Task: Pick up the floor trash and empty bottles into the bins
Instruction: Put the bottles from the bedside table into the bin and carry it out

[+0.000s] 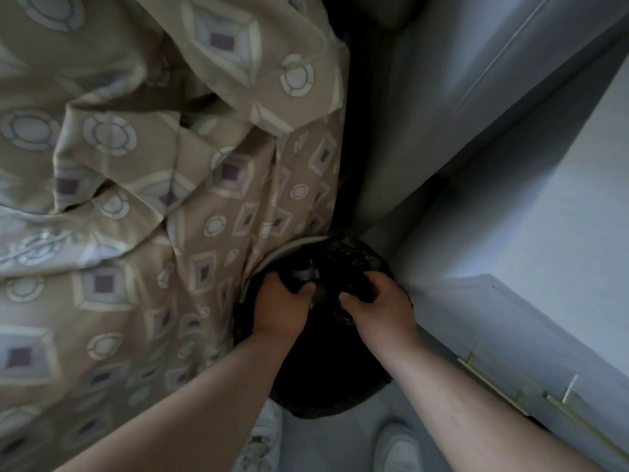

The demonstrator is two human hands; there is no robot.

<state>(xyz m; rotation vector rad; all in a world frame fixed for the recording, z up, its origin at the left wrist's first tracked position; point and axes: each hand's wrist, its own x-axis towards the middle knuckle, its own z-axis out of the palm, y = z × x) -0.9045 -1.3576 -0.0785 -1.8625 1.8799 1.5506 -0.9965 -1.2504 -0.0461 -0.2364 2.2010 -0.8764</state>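
A: Head view, looking straight down. Where is the bin?
B: Bin sits low in the middle, wedged between the patterned bedcover on the left and a pale cupboard on the right. Only a curved strip of its white rim shows, upper left. The bedcover hangs against that side.
A: And the liner?
B: Black bag covers the rest of the bin, crinkled and drooping over the near side. Its top is gathered toward the centre.
A: Left hand?
B: Left hand is on the left part of the bag's mouth. Fingers curled tight, with a bunch of black plastic inside the fist.
A: Right hand?
B: Right hand is just beside it, on the right part. Fingers bent down into the folds, gripping plastic as well. There is a narrow gap between the two hands, so they are not touching.
A: Anything in the bag?
B: A small grey shape shows above the left knuckles, among the folds. Too dark and blurred to say what it is.
A: Surroundings?
B: Two brass handles run along the cupboard's near edge. Two white shoes are at the bottom edge on grey floor, one each side of the bag's lower end. The left shoe is partly hidden under the left forearm.
A: Light?
B: Dim, and the whole frame is slightly smeared.
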